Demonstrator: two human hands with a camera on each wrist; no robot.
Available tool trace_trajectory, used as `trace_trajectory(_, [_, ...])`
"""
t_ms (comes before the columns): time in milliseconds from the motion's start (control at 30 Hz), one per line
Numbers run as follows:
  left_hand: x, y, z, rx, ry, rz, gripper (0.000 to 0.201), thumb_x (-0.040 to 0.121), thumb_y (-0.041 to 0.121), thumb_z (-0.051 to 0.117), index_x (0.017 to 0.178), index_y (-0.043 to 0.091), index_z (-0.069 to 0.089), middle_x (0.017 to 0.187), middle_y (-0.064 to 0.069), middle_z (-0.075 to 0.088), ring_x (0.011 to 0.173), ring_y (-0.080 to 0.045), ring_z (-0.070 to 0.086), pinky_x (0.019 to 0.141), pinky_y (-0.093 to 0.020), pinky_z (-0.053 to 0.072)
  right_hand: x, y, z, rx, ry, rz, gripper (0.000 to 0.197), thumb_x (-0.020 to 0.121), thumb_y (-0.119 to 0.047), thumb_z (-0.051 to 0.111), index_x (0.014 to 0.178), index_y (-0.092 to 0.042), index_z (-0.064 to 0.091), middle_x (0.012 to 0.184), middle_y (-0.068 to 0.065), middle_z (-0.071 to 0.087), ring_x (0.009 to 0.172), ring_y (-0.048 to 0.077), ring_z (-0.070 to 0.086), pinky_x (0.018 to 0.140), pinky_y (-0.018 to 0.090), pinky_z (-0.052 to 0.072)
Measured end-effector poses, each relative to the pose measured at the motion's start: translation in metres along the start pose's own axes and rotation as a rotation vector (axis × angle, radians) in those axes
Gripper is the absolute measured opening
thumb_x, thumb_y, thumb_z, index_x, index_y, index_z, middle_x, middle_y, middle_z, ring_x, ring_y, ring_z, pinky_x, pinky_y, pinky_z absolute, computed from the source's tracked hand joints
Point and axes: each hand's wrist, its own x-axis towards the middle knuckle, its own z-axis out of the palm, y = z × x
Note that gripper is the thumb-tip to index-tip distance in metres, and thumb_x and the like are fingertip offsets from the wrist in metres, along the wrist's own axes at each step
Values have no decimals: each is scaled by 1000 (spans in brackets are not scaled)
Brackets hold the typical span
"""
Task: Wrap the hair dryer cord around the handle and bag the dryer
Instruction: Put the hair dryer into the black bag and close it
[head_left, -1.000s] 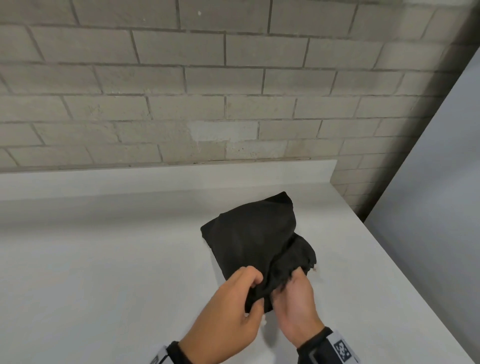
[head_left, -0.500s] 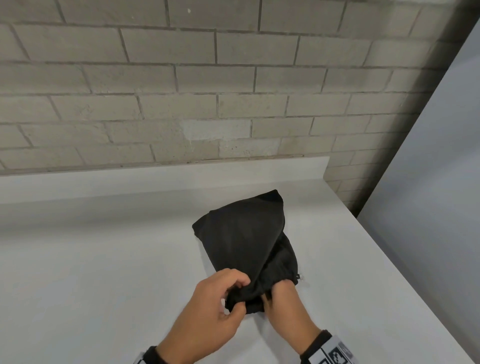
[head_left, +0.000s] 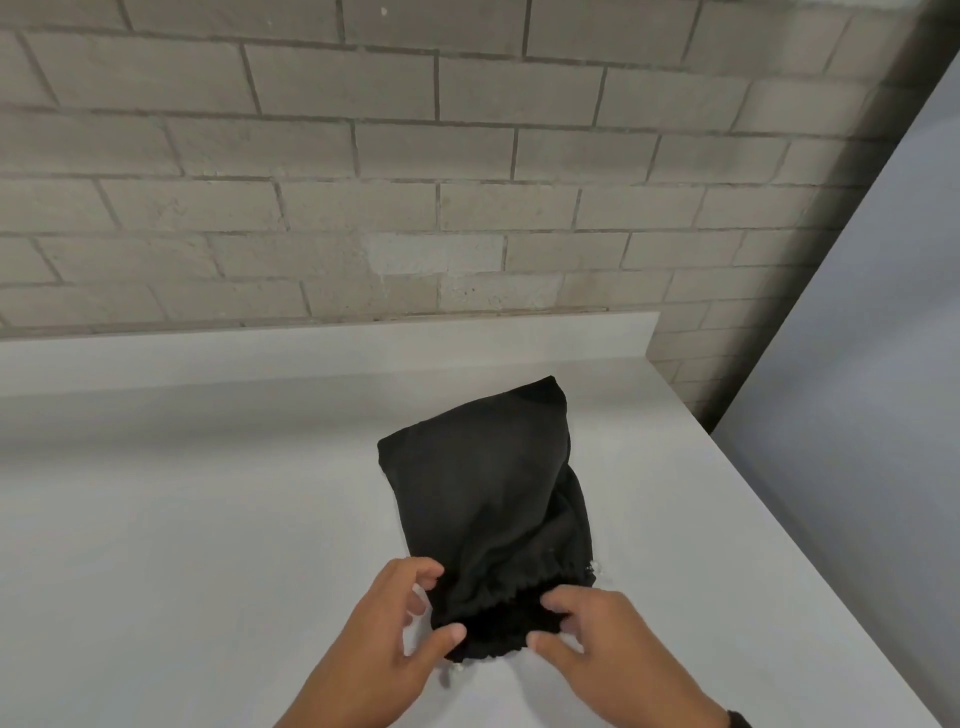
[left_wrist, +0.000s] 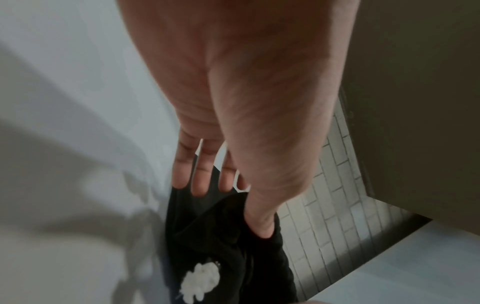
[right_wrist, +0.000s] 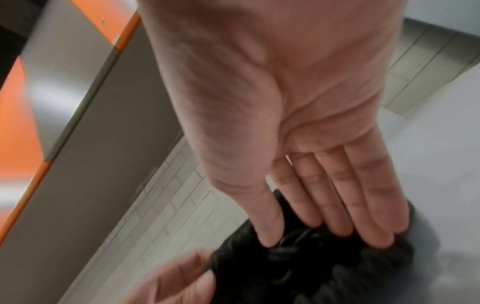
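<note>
Bag (head_left: 488, 499): black drawstring cloth, bulging, lying on white counter (head_left: 156, 545); closed end toward 12 o'clock, gathered mouth toward 6 o'clock.
Dryer: not visible; black coiled cord (right_wrist: 285, 244) seen inside mouth.
Left hand (head_left: 384, 639): at 7 o'clock of mouth, fingers loose and spread, thumb touching hem.
Right hand (head_left: 613, 649): at 5 o'clock, fingers straight, fingertips on gathered hem, nothing clamped.
Backdrop: grey brick wall (head_left: 415, 182) at 12 o'clock.

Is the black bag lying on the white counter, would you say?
Yes, the bag lies on the counter, with both hands at its gathered mouth.
</note>
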Motion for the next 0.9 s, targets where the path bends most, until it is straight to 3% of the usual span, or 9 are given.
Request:
trace_trajectory(100, [1,-4,2,-53,-48,-137,58,80,51,74,121,38,36,115,21,49,92,-9,60,75,-11,48,-6,14,-18,88,190,17,17,84,-32,70,69,-27,65,71,-4,68,56,3,61,58,15,49])
trace_trajectory(200, [2,-5,3,-76,-144,-249,66,62,50,89,106,32,43,100,10,61,83,-11,61,72,-13,47,-1,30,-28,102,389,25,9,86,-25,70,84,-29,62,83,-12,66,61,3,62,59,12,48])
trace_trajectory(267, [4,-7,7,-67,-194,-270,64,60,44,92,100,30,45,93,7,65,81,-11,61,73,-16,50,6,39,-28,67,316,-12,22,88,-24,69,106,-34,60,104,-18,60,79,2,64,68,12,50])
trace_trajectory(333, [6,-9,13,-73,-211,-261,59,64,34,93,99,28,46,91,3,67,80,-15,63,75,-20,54,12,45,-25,82,236,-41,31,89,-20,68,115,-34,60,110,-19,59,86,-2,63,74,11,50])
trace_trajectory(533, [3,-15,22,-200,-157,-220,44,81,8,79,102,24,44,95,-2,70,78,-22,70,76,-23,58,20,41,-20,134,267,-55,9,84,-22,74,91,-26,71,79,-10,70,69,1,65,65,12,50])
trace_trajectory(633, [-1,-17,22,-232,-106,-220,43,89,17,73,115,24,39,94,-1,71,84,-17,71,85,-24,57,19,44,-20,235,277,-44,7,86,-19,71,83,-24,69,71,-6,71,63,5,66,64,16,52])
trace_trajectory(700, [-2,-11,21,-216,-152,-209,48,93,28,67,124,26,30,96,2,68,86,-10,68,81,-16,52,17,44,-18,346,270,-12,7,88,-15,68,82,-19,68,72,0,72,65,9,69,68,22,56])
trace_trajectory(800, [0,0,21,-158,-241,-217,56,94,31,65,128,33,21,97,8,66,85,-8,64,70,-8,48,13,40,-14,500,238,32,6,90,-13,66,85,-11,67,75,5,74,70,17,73,73,29,59])
trace_trajectory(900, [0,-1,20,-145,-172,-198,52,95,30,65,129,31,25,89,2,73,85,-11,68,76,-9,47,9,37,-13,530,227,10,7,90,-12,65,84,-9,67,73,7,73,69,21,71,69,30,60])
